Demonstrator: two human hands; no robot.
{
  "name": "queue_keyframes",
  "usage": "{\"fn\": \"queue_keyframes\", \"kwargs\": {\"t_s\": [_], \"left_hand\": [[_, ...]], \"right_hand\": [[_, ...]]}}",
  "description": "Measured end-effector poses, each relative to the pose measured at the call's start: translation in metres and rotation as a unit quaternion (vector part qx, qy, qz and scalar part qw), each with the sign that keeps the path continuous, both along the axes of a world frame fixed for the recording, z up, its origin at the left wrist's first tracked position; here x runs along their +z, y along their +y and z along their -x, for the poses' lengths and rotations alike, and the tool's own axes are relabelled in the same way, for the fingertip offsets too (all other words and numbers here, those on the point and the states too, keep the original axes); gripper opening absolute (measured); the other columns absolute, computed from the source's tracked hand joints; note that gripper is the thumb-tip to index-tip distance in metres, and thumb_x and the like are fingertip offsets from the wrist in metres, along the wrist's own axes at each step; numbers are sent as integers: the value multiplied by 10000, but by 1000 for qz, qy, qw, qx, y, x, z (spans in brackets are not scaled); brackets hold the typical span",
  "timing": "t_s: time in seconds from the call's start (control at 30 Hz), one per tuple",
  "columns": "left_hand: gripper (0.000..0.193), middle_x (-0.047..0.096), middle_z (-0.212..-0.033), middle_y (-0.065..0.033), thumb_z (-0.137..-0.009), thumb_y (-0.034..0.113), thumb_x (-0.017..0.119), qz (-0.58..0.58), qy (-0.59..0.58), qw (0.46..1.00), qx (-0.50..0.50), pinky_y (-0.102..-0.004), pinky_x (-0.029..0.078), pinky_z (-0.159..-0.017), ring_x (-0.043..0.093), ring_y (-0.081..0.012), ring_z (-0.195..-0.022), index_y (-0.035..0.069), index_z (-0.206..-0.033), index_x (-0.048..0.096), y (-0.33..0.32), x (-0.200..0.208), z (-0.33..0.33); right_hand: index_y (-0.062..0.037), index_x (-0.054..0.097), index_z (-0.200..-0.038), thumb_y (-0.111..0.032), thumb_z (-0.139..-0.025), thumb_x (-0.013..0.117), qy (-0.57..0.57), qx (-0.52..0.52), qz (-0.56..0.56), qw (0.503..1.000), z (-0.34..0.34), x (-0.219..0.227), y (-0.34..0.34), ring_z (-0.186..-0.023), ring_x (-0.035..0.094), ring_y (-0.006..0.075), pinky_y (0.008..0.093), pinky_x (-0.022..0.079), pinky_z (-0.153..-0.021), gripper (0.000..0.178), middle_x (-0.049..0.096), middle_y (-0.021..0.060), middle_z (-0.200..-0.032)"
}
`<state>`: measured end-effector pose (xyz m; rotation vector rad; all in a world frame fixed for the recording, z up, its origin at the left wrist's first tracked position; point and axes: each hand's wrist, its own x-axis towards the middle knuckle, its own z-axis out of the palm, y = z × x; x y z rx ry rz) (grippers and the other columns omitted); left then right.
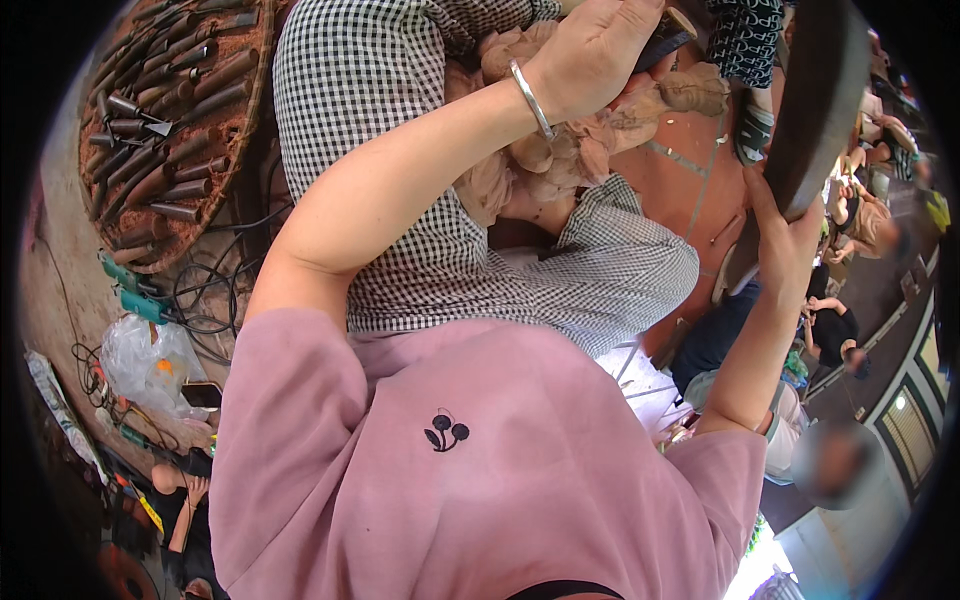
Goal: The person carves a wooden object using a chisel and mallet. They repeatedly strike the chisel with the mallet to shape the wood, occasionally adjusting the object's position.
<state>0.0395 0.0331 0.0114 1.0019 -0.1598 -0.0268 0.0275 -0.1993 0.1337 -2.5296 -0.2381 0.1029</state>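
Carving (590, 168): in front of checked trousers (360, 90) | done: rounded, folded shapes already cut | remaining: probably finer cutting, amount unclear | right hand (788, 235): fingers wrapped round dark wooden club (822, 100) | left hand (598, 62): at dark tool (662, 45), cannot tell whether fingers grip

Has a floor of reddish-brown square tiles (676, 196) crossed by pale grout lines (674, 158). Shows a dusty greyish-beige bare surface (52, 190) at far left; at right, dark grey flooring (884, 338) and a dark-framed rectangular slatted panel (908, 440). Glows bright white at lower right.
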Motion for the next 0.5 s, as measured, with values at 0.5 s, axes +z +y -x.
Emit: {"fn": "queue_keyframes", "kwargs": {"t_s": [0.5], "left_hand": [[523, 470, -550, 26, -1067, 396, 286, -46, -77, 987, 135, -226, 297, -409, 379, -62, -415, 38, -854, 601, -5, -19, 8]], "right_hand": [[-57, 559, -1205, -77, -825, 730, -37, 57, 104, 992, 5, 13, 10, -892, 670, 244, 334, 502, -786, 418, 677, 149, -996]]}}
